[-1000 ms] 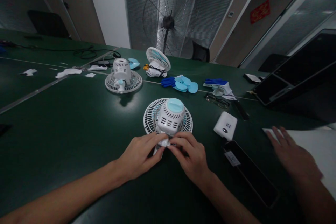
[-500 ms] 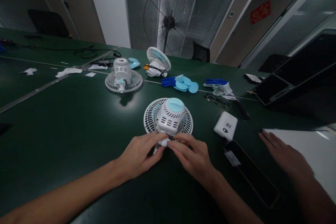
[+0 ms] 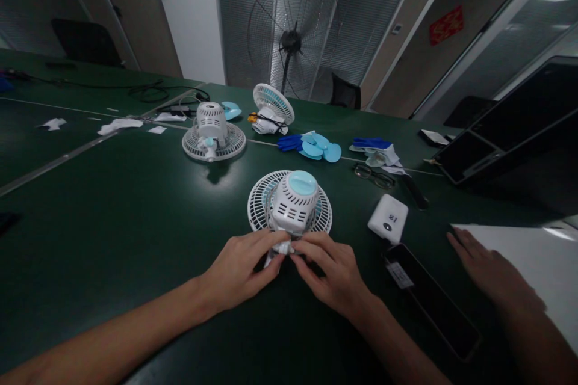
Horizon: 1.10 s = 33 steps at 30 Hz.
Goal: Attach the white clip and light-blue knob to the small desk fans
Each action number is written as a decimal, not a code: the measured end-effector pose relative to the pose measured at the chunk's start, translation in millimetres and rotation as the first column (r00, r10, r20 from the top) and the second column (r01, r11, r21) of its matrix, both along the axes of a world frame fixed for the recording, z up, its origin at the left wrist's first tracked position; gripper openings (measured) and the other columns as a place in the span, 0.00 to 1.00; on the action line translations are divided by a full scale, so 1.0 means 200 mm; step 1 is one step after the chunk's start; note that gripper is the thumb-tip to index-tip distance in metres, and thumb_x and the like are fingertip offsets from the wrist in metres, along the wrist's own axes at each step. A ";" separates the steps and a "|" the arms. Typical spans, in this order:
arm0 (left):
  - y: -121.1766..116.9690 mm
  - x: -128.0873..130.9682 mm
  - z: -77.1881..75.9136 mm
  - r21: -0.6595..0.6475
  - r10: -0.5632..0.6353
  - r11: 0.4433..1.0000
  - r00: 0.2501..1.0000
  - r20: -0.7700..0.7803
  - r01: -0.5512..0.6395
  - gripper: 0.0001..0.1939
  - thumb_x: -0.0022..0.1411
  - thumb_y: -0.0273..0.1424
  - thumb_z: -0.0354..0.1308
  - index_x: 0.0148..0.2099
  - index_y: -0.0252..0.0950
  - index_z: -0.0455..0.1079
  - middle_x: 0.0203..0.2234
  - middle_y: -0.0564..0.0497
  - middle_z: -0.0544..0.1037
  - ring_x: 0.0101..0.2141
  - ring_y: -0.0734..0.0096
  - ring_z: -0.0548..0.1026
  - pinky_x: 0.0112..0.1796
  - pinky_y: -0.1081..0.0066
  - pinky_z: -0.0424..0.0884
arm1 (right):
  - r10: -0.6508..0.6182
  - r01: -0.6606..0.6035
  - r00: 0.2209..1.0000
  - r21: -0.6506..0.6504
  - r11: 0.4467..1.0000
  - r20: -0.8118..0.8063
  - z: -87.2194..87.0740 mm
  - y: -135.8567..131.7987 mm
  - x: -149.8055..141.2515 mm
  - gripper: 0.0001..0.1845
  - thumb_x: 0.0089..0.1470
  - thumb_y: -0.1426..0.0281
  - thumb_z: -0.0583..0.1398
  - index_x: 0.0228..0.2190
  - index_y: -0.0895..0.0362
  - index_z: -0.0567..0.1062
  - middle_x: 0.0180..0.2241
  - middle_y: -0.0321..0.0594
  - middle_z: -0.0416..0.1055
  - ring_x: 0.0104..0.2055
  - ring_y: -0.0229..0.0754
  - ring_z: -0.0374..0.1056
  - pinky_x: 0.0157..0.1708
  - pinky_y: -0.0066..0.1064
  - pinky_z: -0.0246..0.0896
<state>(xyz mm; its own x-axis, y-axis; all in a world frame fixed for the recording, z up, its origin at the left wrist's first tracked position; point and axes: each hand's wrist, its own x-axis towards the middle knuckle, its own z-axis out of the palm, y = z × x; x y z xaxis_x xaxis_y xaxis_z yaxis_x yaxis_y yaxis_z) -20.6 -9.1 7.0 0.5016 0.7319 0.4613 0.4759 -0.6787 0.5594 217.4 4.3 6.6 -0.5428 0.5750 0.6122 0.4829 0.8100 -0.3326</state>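
Observation:
A small white fan point(image 3: 291, 204) with a pale blue cap lies face down on the green table point(image 3: 117, 216), its grille flat on the surface. My left hand point(image 3: 239, 267) and my right hand point(image 3: 332, 274) meet at the near side of its motor housing. Both pinch a small white part point(image 3: 283, 247) at the fan's base, fingers closed on it.
Another person's hand point(image 3: 490, 271) rests at the right by a white sheet point(image 3: 537, 258). A dark phone point(image 3: 428, 298) and a white box point(image 3: 388, 218) lie right of the fan. Farther back are two more small fans point(image 3: 213, 132), blue blades point(image 3: 320, 147), gloves, glasses point(image 3: 374, 175) and a big floor fan point(image 3: 291, 30).
My right hand's fingers have curled back onto the white part after stretching out a little. The other person's hand has shifted slightly on the white sheet.

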 end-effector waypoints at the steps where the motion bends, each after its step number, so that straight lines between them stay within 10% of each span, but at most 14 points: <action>1: 0.00 0.00 0.00 0.003 -0.002 1.000 1.000 0.005 0.002 0.15 0.76 0.32 0.52 0.61 0.39 0.65 0.44 0.46 0.81 0.38 0.65 0.80 0.40 0.66 0.79 | 0.016 -0.017 0.999 0.043 0.999 0.034 0.00 0.01 0.01 0.13 0.66 0.74 0.62 0.51 0.54 0.73 0.45 0.42 0.77 0.41 0.38 0.76 0.36 0.27 0.72; 24: 0.00 -0.01 -0.02 0.001 -0.004 1.000 1.000 0.002 0.004 0.16 0.76 0.33 0.52 0.63 0.40 0.64 0.45 0.47 0.80 0.39 0.66 0.80 0.41 0.64 0.78 | 0.011 -0.031 0.995 0.194 0.981 0.103 -0.01 0.02 0.04 0.14 0.67 0.77 0.60 0.52 0.55 0.74 0.44 0.42 0.78 0.41 0.38 0.77 0.37 0.27 0.70; 33: 0.00 -0.01 -0.01 -0.023 0.009 1.000 0.999 -0.033 -0.009 0.14 0.77 0.34 0.51 0.61 0.40 0.66 0.43 0.49 0.80 0.35 0.68 0.78 0.35 0.69 0.76 | -0.047 -0.010 0.983 -0.301 0.954 -0.180 -0.01 0.00 -0.05 0.08 0.68 0.70 0.60 0.34 0.55 0.76 0.33 0.36 0.75 0.35 0.38 0.73 0.36 0.30 0.67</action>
